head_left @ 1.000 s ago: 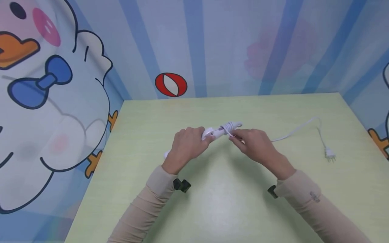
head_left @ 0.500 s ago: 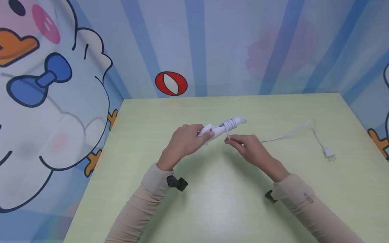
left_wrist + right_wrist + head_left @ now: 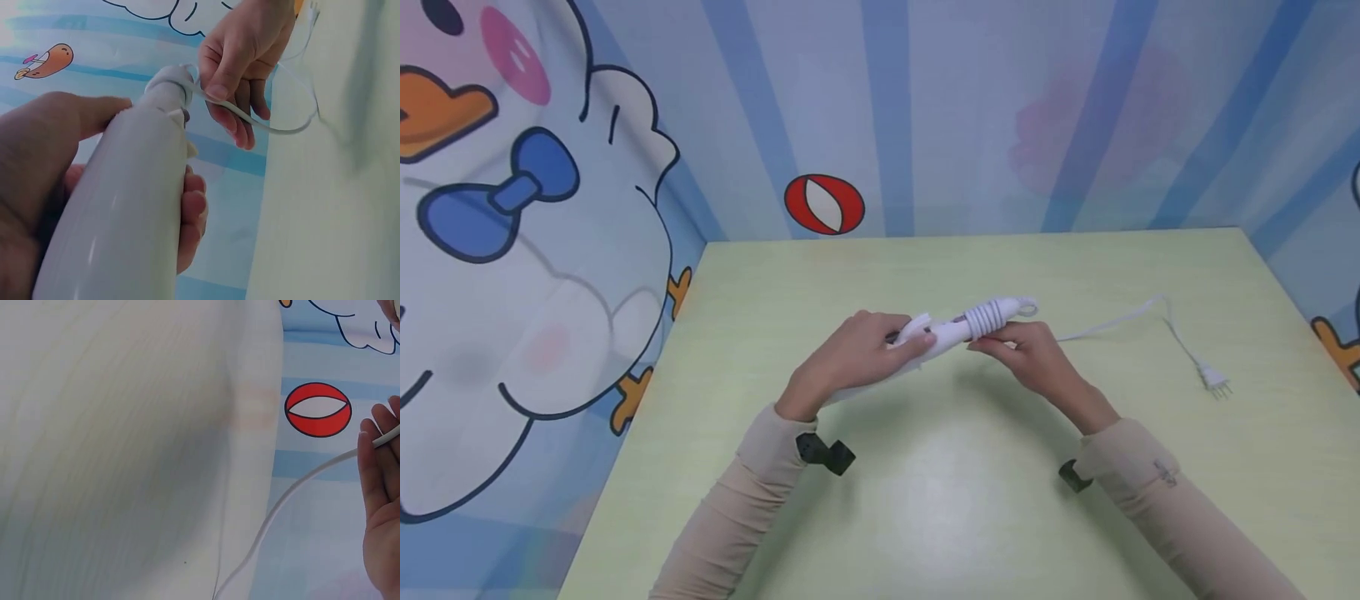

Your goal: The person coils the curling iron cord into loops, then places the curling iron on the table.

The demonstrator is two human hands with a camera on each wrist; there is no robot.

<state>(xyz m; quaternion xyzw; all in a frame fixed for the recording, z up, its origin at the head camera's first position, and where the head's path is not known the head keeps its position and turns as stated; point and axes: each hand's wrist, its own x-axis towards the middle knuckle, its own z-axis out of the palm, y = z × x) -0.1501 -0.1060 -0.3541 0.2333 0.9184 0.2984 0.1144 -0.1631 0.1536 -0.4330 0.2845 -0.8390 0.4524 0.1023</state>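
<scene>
My left hand [image 3: 861,348] grips a white appliance that looks like a curling iron [image 3: 951,336], its body slanting up to the right above the table. Several turns of its white cord [image 3: 985,319] lie side by side round the handle end. Just below these coils, my right hand [image 3: 1032,360] pinches the cord between thumb and fingers. Seen from the left wrist, the smooth white body [image 3: 119,206] fills the left palm, and a loop of cord [image 3: 284,131] leaves the right fingers. In the right wrist view the cord [image 3: 275,512] runs from the fingers down past the table edge.
The cord's free end lies on the pale green table [image 3: 940,500] at the right, ending in a white plug [image 3: 1213,379]. Cartoon-printed walls [image 3: 962,108] stand behind and beside the table.
The right hand dipped below the handle with the cord, then rose back beside the coils, which now cover more of the handle. The appliance shifted slightly right, and the cord on the table drew in.
</scene>
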